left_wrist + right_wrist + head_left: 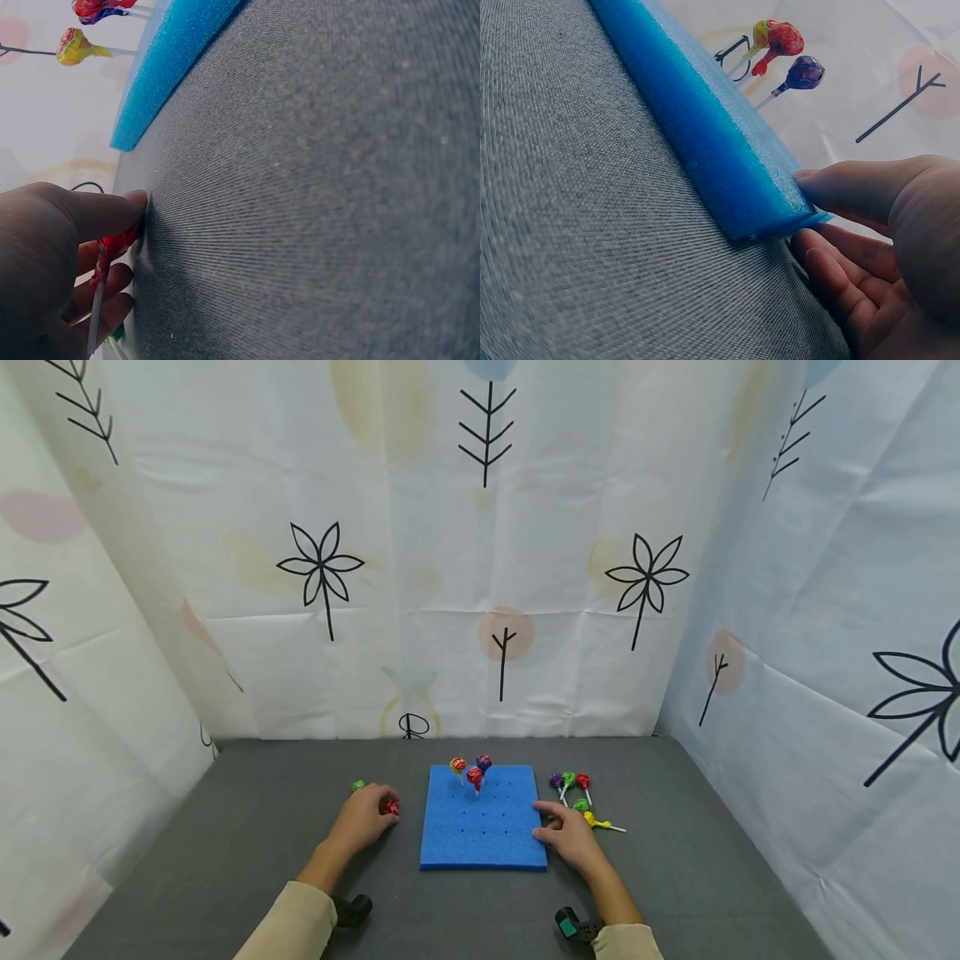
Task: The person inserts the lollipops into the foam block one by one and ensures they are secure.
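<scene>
A blue foam board (480, 831) with rows of small holes lies flat on the grey table (247, 827). Three lollipops stand in its far row: yellow-red (457, 766), red (474, 776) and purple (483, 763). My left hand (384, 806) rests on the table left of the board and pinches a red lollipop (390, 808); in the left wrist view the thumb (112, 210) presses on that red lollipop (114, 244). My right hand (546, 822) touches the board's right edge. Its thumb (840, 187) lies on the foam board (705, 127) at a near corner.
A green lollipop (358, 786) lies beyond my left hand. Several loose lollipops lie right of the board, among them purple (556, 781), red (582, 781) and yellow (592, 818). Patterned curtains (487, 568) close in the table on three sides.
</scene>
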The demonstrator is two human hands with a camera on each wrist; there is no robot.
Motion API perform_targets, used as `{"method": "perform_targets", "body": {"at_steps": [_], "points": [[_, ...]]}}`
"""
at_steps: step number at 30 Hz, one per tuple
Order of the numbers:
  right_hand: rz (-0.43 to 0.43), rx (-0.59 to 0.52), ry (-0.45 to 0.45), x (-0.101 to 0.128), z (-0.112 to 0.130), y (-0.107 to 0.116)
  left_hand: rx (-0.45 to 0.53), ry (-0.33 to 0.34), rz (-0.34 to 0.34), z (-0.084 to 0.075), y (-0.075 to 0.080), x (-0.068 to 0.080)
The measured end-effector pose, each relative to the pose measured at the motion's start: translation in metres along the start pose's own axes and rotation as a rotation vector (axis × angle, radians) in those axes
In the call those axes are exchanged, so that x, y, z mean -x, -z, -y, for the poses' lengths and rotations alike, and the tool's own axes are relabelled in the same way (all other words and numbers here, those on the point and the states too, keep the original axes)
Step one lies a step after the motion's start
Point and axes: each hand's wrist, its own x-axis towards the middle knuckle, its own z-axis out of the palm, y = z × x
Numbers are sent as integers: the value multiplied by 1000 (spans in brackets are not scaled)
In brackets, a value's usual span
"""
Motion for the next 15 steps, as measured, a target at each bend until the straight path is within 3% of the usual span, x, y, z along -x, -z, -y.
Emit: {"method": "perform_targets", "body": {"at_steps": [9, 15], "points": [[1, 8, 8, 1, 0, 1, 3, 30, 35, -2, 2, 0], [3, 9, 11, 1, -1, 1, 64, -7, -29, -4, 1, 1]]}}
